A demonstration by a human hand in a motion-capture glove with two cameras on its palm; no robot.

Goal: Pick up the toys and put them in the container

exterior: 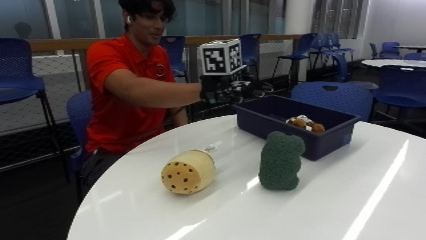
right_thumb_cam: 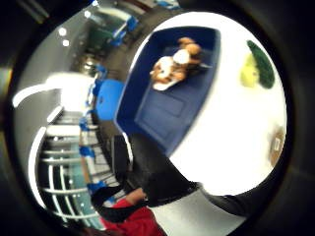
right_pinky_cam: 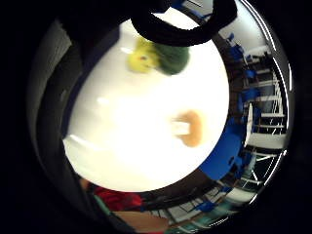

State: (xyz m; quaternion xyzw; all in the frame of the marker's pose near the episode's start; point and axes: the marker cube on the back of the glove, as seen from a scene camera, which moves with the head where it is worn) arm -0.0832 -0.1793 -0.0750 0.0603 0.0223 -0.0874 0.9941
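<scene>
A tan barrel-shaped toy [exterior: 188,172] with dark dots lies on its side on the round white table [exterior: 346,200]. Right of it stands a green plush toy [exterior: 281,160], whose other side shows yellow in the palm views [right_pinky_cam: 161,58] [right_thumb_cam: 258,71]. Behind them a dark blue container [exterior: 293,135] holds a brown and white plush toy [exterior: 305,123] [right_thumb_cam: 174,64]. My gloved right hand [exterior: 226,91] hovers in the air at the container's far left end, above the table edge, and holds nothing. The tan toy [right_pinky_cam: 190,127] [right_thumb_cam: 276,145] lies apart from the hand.
The person in a red shirt [exterior: 123,95] sits at the far left of the table. Blue chairs [exterior: 336,97] stand behind the container and around the room. Bare white tabletop [right_pinky_cam: 136,146] stretches in front of and right of the toys.
</scene>
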